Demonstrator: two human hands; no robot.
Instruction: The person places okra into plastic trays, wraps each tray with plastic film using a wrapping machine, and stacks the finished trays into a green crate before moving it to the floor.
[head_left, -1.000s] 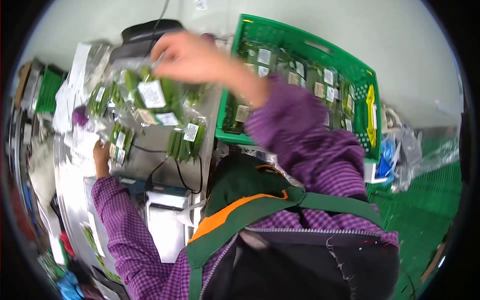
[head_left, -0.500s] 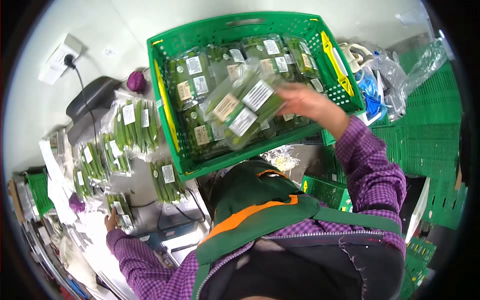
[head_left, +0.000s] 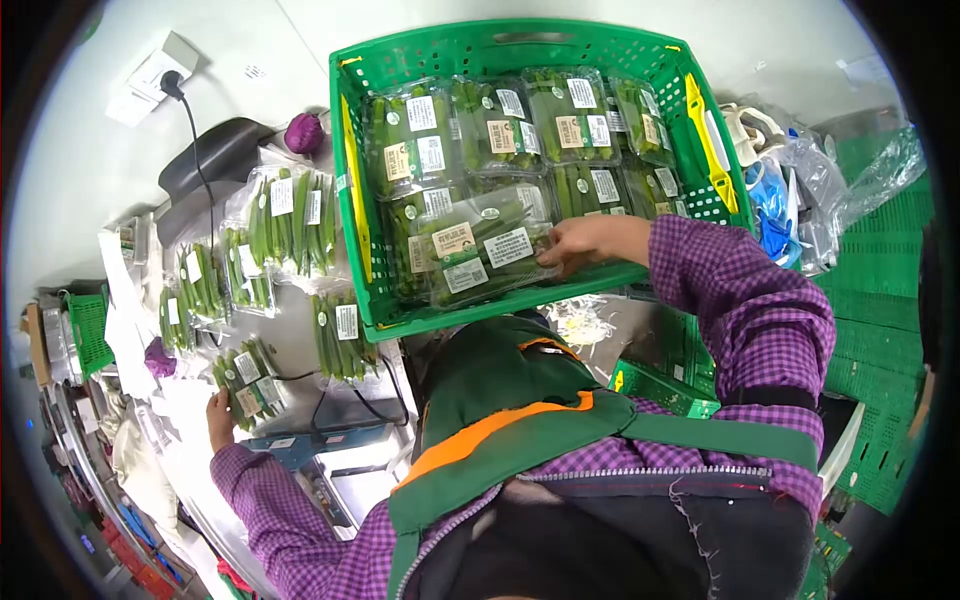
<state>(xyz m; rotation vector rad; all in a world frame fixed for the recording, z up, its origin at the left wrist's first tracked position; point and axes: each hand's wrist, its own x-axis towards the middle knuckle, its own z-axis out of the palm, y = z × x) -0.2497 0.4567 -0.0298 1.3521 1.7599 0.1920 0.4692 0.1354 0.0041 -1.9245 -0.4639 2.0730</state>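
Note:
My right hand (head_left: pixel 582 243) pinches the right end of a clear pack of green vegetables (head_left: pixel 483 247), low over the front left of the green crate (head_left: pixel 560 297). Labelled packs of the same kind lie in rows beneath and behind it. At the lower left, my left hand (head_left: pixel 220 418) is at the left end of another labelled pack (head_left: pixel 250 383); its fingers are partly hidden by the pack. More bagged green vegetables (head_left: pixel 290 222) lie on the table left of the crate.
Two purple round vegetables (head_left: pixel 304 133) lie at the left. A black cable hangs from a white wall socket (head_left: pixel 165 65). Plastic bags and blue items (head_left: pixel 770 205) are right of the crate, beside stacked green crates (head_left: pixel 880 260). A scale-like device (head_left: pixel 365 490) sits near my body.
My right hand has lowered its pack from above the crate's middle to the front left. The pack at my left hand is now raised or turned, its label more visible. The view has shifted slightly.

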